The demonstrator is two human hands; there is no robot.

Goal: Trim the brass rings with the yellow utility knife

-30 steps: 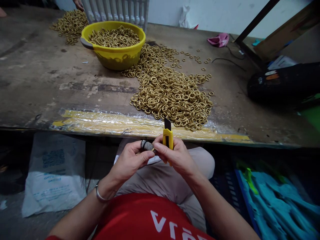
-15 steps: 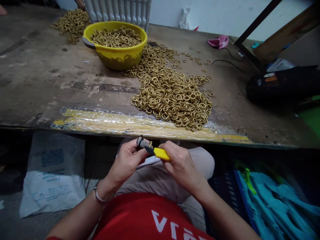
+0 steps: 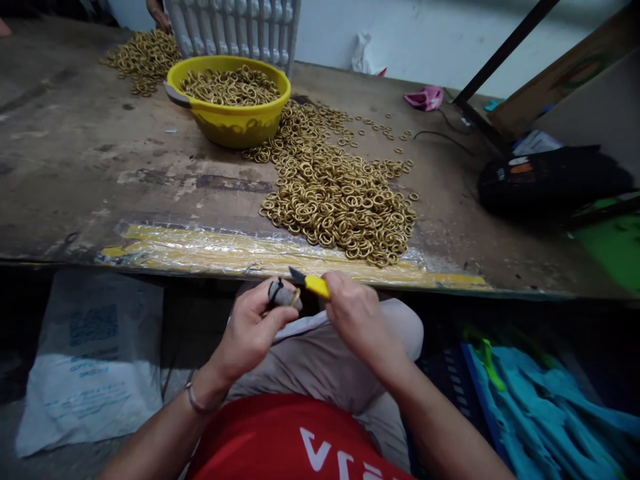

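Observation:
My left hand is closed, pinching a gold-coloured ring between thumb and index finger. A grey wrap, tied with black bands, covers that index finger. My right hand grips a knife by its yellow handle. Its dark blade points up and left, just above the ring and apart from it. Both hands are over my lap, in front of the table edge. A large heap of the same rings lies on the table beyond them.
A yellow basin full of rings stands behind the heap. Further left are another ring pile and a person's hand, beside a grey ribbed panel. A black bag lies at right. Below are a white sack and turquoise pieces.
The knife blade has lifted up and away from the ring in my left hand. My left hand has turned slightly, showing more of the ring. The view has shifted a little.

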